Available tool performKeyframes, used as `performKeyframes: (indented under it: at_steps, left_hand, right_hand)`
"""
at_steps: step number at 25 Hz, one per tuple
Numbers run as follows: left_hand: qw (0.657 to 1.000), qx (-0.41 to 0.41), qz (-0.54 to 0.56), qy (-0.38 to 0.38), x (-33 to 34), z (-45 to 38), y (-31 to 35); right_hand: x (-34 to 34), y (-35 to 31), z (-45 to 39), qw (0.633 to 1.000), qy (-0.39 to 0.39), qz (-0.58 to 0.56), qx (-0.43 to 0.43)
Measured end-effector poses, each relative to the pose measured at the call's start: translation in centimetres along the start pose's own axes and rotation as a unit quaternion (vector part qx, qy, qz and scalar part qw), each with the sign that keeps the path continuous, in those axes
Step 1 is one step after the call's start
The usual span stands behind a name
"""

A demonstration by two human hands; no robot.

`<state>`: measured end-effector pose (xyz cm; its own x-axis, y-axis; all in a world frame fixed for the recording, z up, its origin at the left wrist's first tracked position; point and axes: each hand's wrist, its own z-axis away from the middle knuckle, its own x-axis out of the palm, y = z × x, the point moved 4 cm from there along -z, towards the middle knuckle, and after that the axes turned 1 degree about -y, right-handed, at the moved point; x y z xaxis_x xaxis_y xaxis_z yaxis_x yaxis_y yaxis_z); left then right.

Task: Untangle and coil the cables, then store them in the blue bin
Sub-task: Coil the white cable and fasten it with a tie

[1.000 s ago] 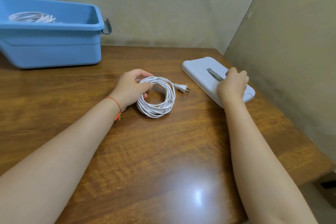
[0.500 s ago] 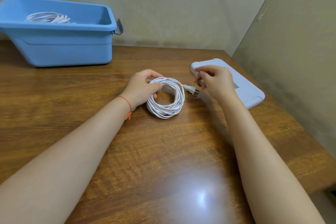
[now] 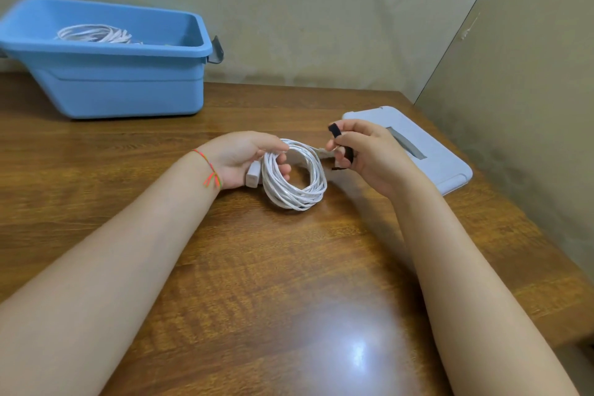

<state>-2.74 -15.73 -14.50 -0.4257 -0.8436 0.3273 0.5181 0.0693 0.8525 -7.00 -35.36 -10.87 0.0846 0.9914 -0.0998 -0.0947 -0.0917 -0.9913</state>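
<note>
Head view shows a white cable coil [image 3: 294, 178] tilted up near the middle of the wooden table [image 3: 289, 283], its lower loops down by the wood and its upper arc lifted. The left hand [image 3: 244, 159] grips the coil's left side, fingers curled through the ring and thumb over the top, with a white block-shaped end piece [image 3: 252, 174] pressed against the palm. Just to the right, the right hand [image 3: 364, 151] is closed in a pinch on a black strap [image 3: 340, 146], one end poking up above the fingers and the other hanging below them, close to the coil's right edge; whether the strap touches the cable cannot be told. A red-and-green string bracelet [image 3: 210, 172] circles the left wrist. Behind the right hand a pale flat lid-like panel [image 3: 430, 154] lies toward the table's right edge, beside the side wall [image 3: 520, 106]. The blue bin [image 3: 119, 87] stands at the far left against the back wall, well apart from the hands, with another white coil [image 3: 93, 34] inside. Between bin and hands lies bare wood, and a wide stretch of tabletop opens toward the near edge between the forearms.
</note>
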Motion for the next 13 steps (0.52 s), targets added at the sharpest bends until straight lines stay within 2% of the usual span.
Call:
performKeyframes:
  at_steps: [4,9,13]
  left_hand:
    - [1.000,-0.008,0.000,-0.011,0.8,0.3,-0.2]
    - [1.000,-0.011,0.018,-0.012,0.9,0.3,-0.2]
    - [1.000,-0.001,0.026,0.000,0.9,0.3,-0.1]
  right_hand:
    - [1.7,-0.7,1.2,0.987,-0.062,0.140,-0.047]
    - [2.3,-1.6,1.7,0.962,-0.037,0.254,-0.097]
    - [2.9,-1.8,2.1,0.916,-0.059,0.374,-0.133]
